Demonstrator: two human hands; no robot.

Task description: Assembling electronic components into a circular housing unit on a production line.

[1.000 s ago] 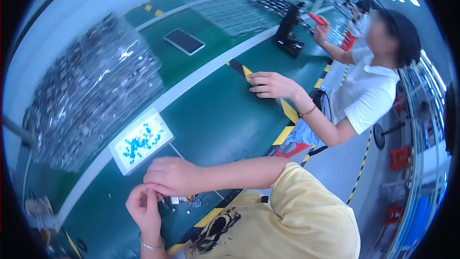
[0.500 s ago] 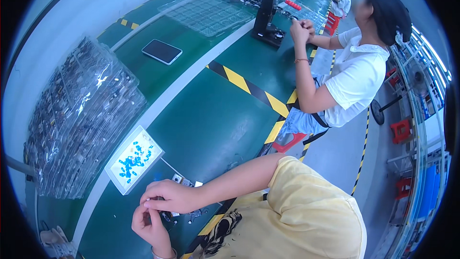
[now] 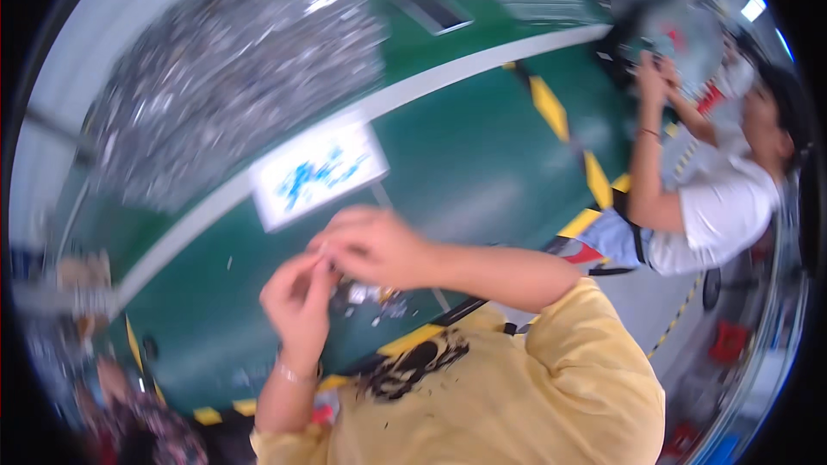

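Observation:
My left hand (image 3: 297, 301) and my right hand (image 3: 375, 245) meet fingertip to fingertip above the green bench. Both are closed in a pinch. A tiny pale speck shows where the fingertips join, too small and blurred to name. Just beyond my hands lies a white tray (image 3: 349, 131) with many small blue pieces (image 3: 301, 181) scattered in it. Several small electronic-looking parts (image 3: 369, 294) rest on the bench below my right hand, partly hidden by it.
A tall pile of clear plastic trays (image 3: 241, 69) stands at the back left. A phone (image 3: 431, 9) lies beyond the pale strip. At the right a co-worker (image 3: 719, 215) sits by a black device (image 3: 633, 26). Another person (image 3: 146, 413) shows at lower left. Yellow-black tape (image 3: 549, 108) crosses the bench.
The view has swung, so bench, tray and co-worker sit differently in the picture, and it is blurred. My hands keep pinching together, now closer below the tray in the picture.

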